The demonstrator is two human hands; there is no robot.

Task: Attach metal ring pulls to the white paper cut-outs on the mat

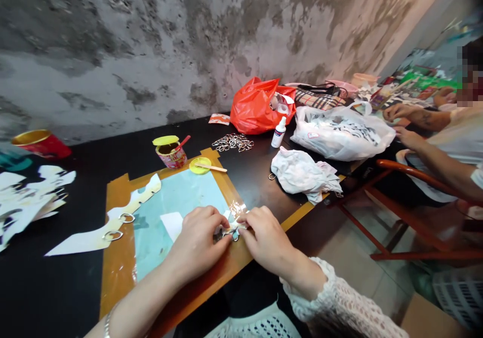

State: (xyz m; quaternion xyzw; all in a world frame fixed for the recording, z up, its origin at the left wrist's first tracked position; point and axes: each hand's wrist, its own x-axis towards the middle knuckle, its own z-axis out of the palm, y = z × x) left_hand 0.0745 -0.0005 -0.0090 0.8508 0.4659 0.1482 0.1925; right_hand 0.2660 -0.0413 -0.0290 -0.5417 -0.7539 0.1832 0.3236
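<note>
My left hand (202, 235) and my right hand (264, 232) meet at the front edge of the taped mat. Between their pinched fingertips is a small pale cut piece (234, 225) with a metal ring (236, 236) at its lower side. The fingers hide much of it. Under my left wrist lies a white piece (172, 225) on the light blue sheet (151, 247). Further left, a long cream cut strip (86, 241) carries two metal rings (112, 235).
Behind the mat stand an open tin (171, 154), a yellow lid (199, 165) with a wooden stick, and a pile of metal rings (233, 142). To the right are a bottle (278, 133), a cloth (302, 172) and bags (251, 109). Another person's hands (403, 114) work at far right.
</note>
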